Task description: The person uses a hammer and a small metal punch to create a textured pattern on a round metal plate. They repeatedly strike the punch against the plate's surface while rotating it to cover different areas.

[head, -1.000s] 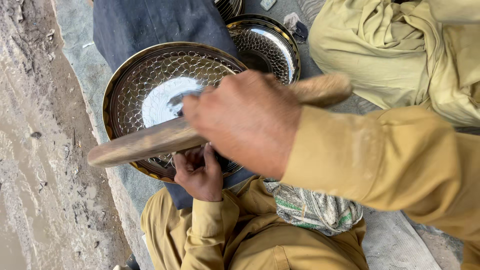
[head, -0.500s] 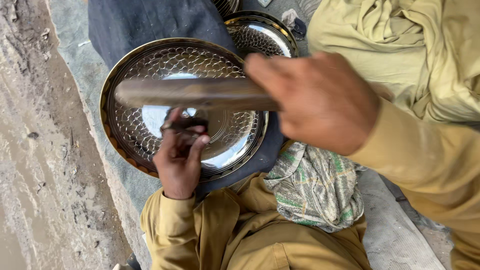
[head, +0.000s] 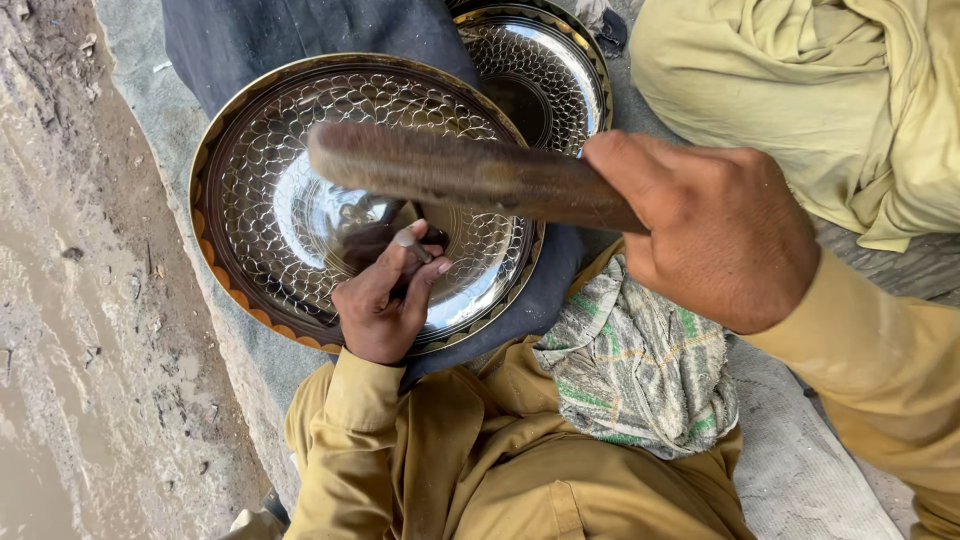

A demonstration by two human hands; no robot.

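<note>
Brass-coloured metal fills the head camera's view: a big round tray [head: 300, 180] lies tilted across a dark cloth over the person's lap, its rim banded in gold and dark, its bowl covered with a punched fish-scale pattern. The scales run in rings from the rim inward, while the centre patch shows smooth and mirror-bright, so by my reckoning the outer field is done and the middle is what remains.

Now the hands. The left hand [head: 385, 305] is closed narrow, fingers and thumb pinched round a short metal punch [head: 412, 240], its tip set down on the tray near the edge of that smooth centre. The heel of the hand rests on the tray's near rim. The right hand [head: 715, 235] is wrapped tight round the end of a long wooden mallet [head: 460, 175], held in the air above the tray, its worn head out over the patterned surface, clear of the punch.

Behind the first tray a second patterned tray [head: 545, 65] peeks out, partly covered by it, scales showing on its wall too. A green-and-white checked cloth [head: 640, 365] is draped on the person's thigh just beside the right wrist. Off to the left lies wet, muddy ground [head: 70, 300]; the person sits on a grey mat [head: 800, 470].
</note>
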